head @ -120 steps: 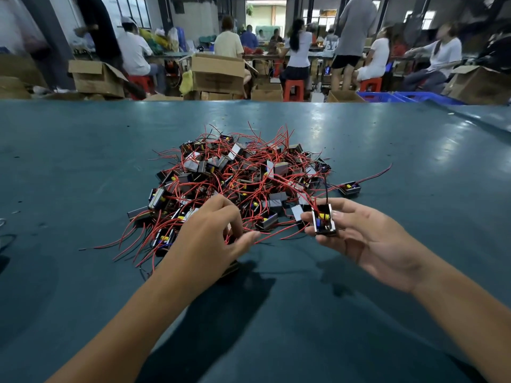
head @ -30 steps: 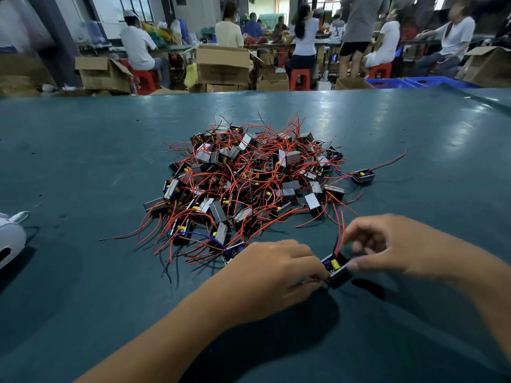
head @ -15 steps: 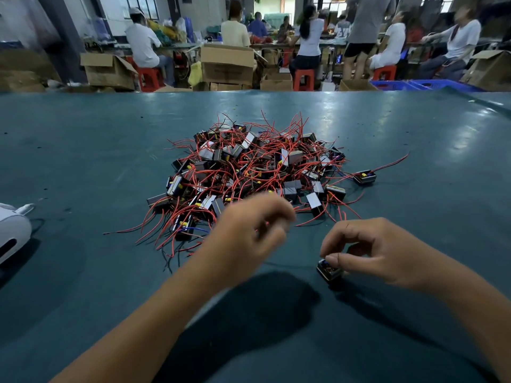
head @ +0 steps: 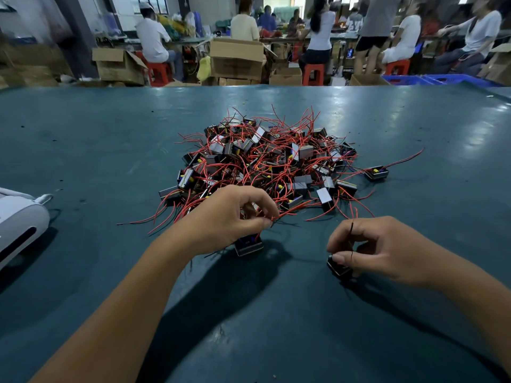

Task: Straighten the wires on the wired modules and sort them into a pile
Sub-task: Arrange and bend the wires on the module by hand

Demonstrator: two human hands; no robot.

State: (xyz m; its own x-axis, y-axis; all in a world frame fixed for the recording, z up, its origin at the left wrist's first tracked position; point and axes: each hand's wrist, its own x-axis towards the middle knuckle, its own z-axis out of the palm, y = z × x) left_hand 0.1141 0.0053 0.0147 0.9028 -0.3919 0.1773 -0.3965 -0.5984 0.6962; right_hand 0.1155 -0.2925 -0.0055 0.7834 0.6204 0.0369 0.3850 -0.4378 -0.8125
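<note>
Tangled pile of boxy black modules, thin red wires, on matte teal tabletop. Nearer than pile: left hand pinches red wire above one module; right hand pinches another module and its dark wire.

A broad teal table shines with pale glare toward its right side. Beyond its far edge stand open cardboard boxes, red plastic stools and blue crates, with people seated at long benches. Behind them, bright windows light the hall.
</note>
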